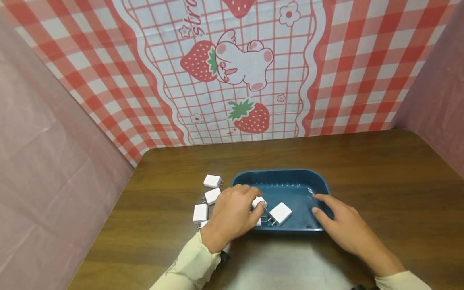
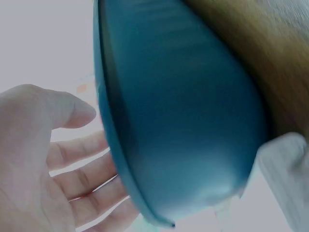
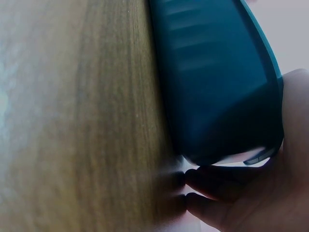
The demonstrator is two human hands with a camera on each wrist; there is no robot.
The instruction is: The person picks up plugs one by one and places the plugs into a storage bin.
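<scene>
My left hand (image 1: 235, 207) hovers over the left end of a dark blue tray (image 1: 279, 174); its thumb and fingers are apart in the left wrist view. Close by its fingertips is a white plug adapter (image 1: 259, 201). Two other white adapters, one (image 1: 280, 213) in plain sight and one (image 1: 258, 222) partly behind the thumb, lie in the tray with metal prongs showing. At the tray's right end, my right hand (image 1: 346, 225) holds the rim, thumb and forefinger reaching over it. Its other fingers are outside the tray, near the tabletop, in the right wrist view.
Several more white adapters lie on the wooden table (image 1: 163, 193) left of the tray, among them one (image 1: 212, 181) at the back and one (image 1: 200, 213) nearer the front. A strawberry-patterned cloth (image 1: 232, 117) hangs behind the table; pink cloth (image 1: 54, 161) hangs at the side.
</scene>
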